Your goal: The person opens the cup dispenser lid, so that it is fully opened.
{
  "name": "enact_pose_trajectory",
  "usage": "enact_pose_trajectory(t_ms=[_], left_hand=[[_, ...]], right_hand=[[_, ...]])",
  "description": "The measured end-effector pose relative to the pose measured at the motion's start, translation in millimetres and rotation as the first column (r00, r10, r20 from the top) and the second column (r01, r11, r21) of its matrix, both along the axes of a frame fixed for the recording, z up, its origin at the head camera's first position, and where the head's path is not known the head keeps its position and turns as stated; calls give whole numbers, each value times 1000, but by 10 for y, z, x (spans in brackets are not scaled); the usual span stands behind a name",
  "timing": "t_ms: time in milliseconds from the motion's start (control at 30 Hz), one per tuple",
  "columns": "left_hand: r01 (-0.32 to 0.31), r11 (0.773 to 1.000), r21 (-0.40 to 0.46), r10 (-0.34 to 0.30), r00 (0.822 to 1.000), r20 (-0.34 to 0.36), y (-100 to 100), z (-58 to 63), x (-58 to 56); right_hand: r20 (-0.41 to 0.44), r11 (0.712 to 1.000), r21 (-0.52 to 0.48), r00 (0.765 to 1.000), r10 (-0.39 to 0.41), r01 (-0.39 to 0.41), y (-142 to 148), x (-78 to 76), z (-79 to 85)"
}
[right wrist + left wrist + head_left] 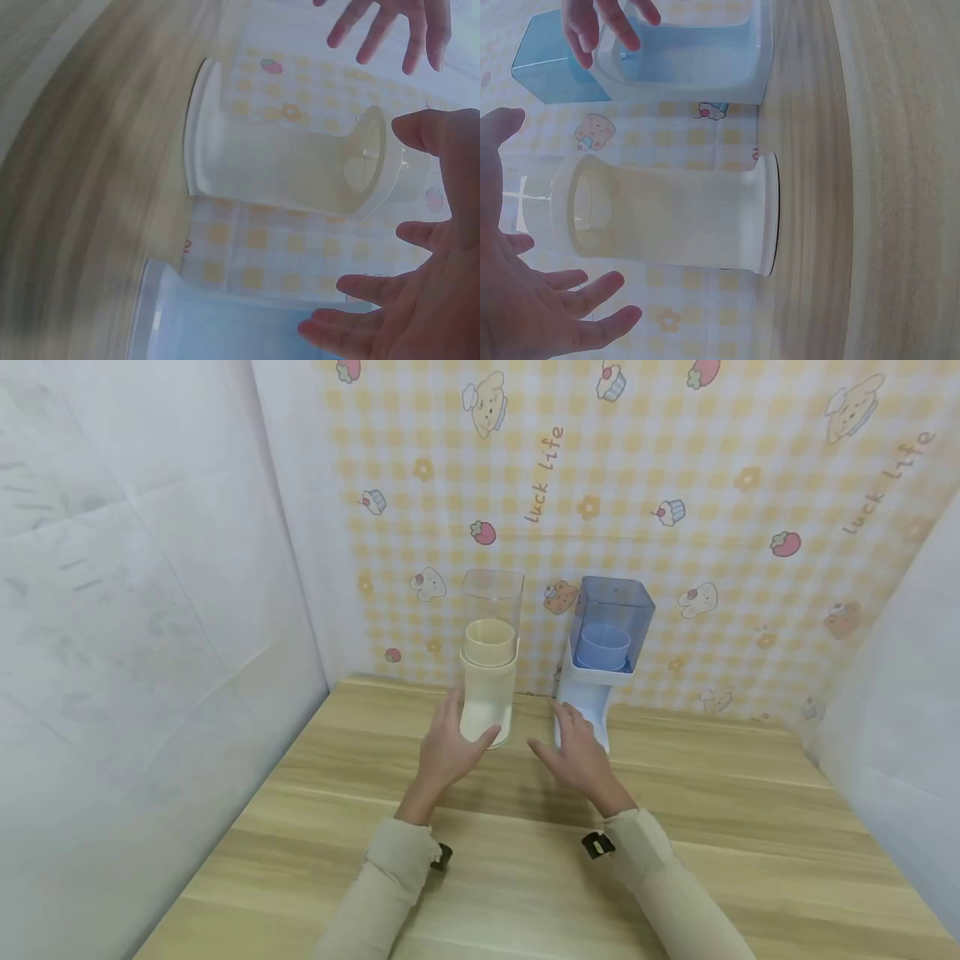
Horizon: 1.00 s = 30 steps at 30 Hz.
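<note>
A cream dispenser [487, 689] with a clear upper container [492, 597] stands upright at the back of the table. To its right stands a white-and-blue dispenser [588, 697] with a translucent blue upper container [617, 602]. My left hand [447, 752] is at the cream dispenser's left side, thumb spread across its front near the base. In the left wrist view that hand [532, 300] has its fingers spread and nothing in them. My right hand [581, 760] is before the blue dispenser's lower part, fingers extended and thumb apart, holding nothing. Its fingers [352, 330] overlap the blue dispenser in the right wrist view.
Behind the dispensers hangs a yellow checked cloth [592, 468] with cartoon prints. White sheets [150, 635] close off both sides. The wood-grain table [517, 893] extends toward me under both forearms.
</note>
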<state>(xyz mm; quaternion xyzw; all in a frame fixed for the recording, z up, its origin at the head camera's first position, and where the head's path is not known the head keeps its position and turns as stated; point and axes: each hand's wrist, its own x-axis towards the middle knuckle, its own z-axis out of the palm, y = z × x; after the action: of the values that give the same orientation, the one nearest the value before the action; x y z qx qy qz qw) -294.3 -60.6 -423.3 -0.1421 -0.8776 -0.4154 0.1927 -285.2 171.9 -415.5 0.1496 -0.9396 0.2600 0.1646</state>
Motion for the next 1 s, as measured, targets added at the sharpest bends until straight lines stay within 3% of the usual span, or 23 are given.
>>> enact_pose_trajectory(t_ms=[200, 400, 567, 833, 1000], left_hand=[[12, 991, 136, -22, 997, 72, -34, 18, 31], [96, 961, 258, -125, 987, 101, -65, 15, 43], [116, 957, 265, -155, 979, 130, -89, -29, 57], [89, 956, 280, -139, 977, 164, -97, -35, 78], [63, 954, 292, -123, 974, 191, -93, -23, 95]], right_hand=[[60, 990, -141, 998, 17, -8, -97, -117, 111], [45, 962, -272, 998, 35, -21, -249, -257, 278], [24, 931, -363, 999, 45, -34, -376, -375, 459], [-59, 903, -427, 998, 23, -46, -615, -541, 818], [-128, 903, -428, 992, -18, -39, -745, -592, 1012]])
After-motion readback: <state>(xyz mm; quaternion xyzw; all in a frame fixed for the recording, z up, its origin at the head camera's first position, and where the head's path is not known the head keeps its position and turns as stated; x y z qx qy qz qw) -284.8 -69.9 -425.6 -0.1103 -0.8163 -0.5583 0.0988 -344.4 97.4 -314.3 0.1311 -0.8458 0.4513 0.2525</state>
